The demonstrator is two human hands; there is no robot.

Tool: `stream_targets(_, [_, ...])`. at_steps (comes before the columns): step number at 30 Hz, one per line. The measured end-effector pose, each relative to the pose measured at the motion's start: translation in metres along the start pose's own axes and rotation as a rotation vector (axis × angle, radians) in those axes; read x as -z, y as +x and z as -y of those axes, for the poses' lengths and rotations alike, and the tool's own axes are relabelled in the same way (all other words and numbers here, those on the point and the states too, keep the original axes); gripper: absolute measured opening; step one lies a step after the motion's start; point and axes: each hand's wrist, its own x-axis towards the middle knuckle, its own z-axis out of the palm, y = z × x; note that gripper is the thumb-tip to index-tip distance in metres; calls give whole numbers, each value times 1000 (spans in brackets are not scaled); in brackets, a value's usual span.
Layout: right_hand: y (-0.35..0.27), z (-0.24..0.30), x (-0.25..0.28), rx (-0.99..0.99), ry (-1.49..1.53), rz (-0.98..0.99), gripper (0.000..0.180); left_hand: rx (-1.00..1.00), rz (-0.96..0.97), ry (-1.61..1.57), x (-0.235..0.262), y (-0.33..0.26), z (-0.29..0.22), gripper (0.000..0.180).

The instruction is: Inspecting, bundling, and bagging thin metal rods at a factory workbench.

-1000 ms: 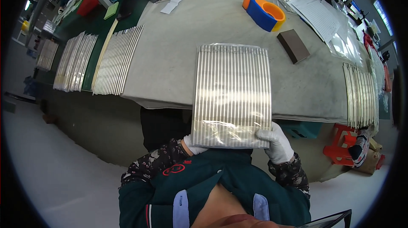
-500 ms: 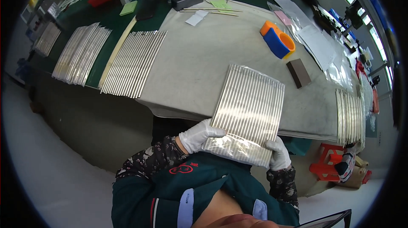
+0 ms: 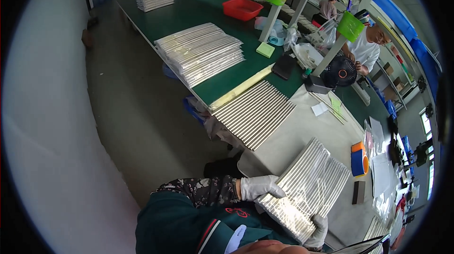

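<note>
While the left hand (image 3: 261, 188) and right hand (image 3: 318, 233) clamp the bagged rods (image 3: 312, 183) by the near end, their long axis slants up-right; far tips point across the bench (image 3: 307, 126).

Wall (image 3: 47, 135): pale and plain, filling the left side.
Floor (image 3: 127, 126): grey-brown, running between wall and bench, dimmer toward the bench.
Bench (image 3: 196, 12): long, green-topped, stretching toward the far end.
Cloth (image 3: 297, 128): light grey, spread over the near tabletop.
Posts (image 3: 268, 24): pale, rising from the bench.
Windows (image 3: 425, 124): bright panes near the right rim.
</note>
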Motion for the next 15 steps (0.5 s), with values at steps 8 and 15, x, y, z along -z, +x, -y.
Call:
stream_targets(8, [128,17,-168,-212,20,438,48,-479,-312,30,36,-105,-144,49])
stream_targets(15, [211,-19,-325,-376,11,618,36,-722,-380,-100,111,-203,-246,31])
